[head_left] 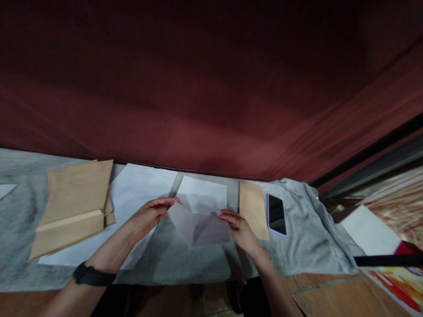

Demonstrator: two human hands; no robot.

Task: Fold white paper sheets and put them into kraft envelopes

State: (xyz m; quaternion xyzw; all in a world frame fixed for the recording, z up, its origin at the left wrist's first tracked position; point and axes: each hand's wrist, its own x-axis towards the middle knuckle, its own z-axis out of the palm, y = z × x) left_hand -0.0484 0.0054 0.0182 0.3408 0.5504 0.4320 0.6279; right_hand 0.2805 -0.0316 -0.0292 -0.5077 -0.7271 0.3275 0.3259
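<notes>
A sheet of white paper lies in front of me with a crease across it; its nearer part looks shaded and a little raised. My left hand pinches its left edge between thumb and fingers. At the right edge, my right hand has its fingers closed on the paper too. Just left of it, a stack of white sheets is partly covered by my left forearm and by brown envelopes. A single brown envelope rests to the right of my right hand.
A phone lies dark-screened beyond the single envelope. Everything sits on a grey cloth with a dark red wall-like surface behind it. A white box-like object stands at the far right. Tiled floor shows below.
</notes>
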